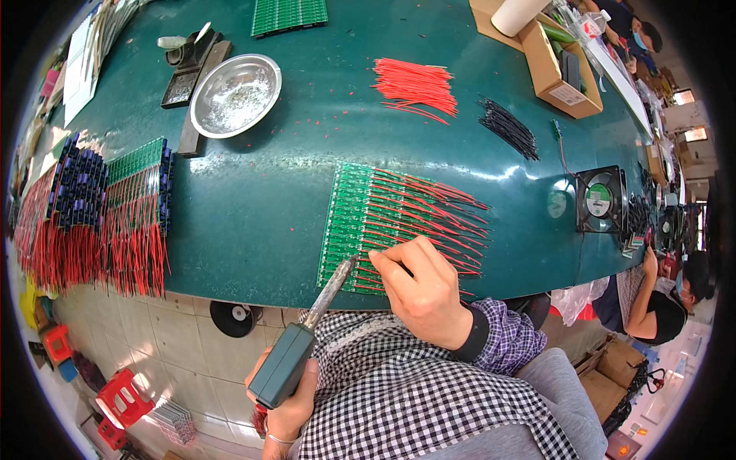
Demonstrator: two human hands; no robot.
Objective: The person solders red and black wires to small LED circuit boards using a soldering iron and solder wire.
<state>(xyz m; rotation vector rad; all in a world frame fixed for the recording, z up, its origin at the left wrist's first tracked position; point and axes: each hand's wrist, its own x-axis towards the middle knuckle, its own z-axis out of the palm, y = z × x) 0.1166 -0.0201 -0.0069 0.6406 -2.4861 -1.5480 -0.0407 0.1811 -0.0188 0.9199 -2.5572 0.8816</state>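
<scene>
My left hand (297, 395) is wrapped round the grey-green handle of a soldering iron (285, 364). The iron's metal tip meets the lower part of a green circuit board panel (345, 207) on the table. Close beside that tip, my right hand (422, 284) pinches a thin red wire at the board, mostly hidden by the fingers. Rows of red wires (429, 203) are attached along the panel and fan out to the right, their ends dark. My right hand covers the panel's lower right part.
Loose red wires (415, 83) and black wires (509, 129) lie farther back. A metal bowl (236, 96) rests by a black stand (195, 69). Wired boards (134, 192) are stacked left; a small fan (599, 199) and cardboard box (563, 77) stand right. Another person (659, 299) sits at the right.
</scene>
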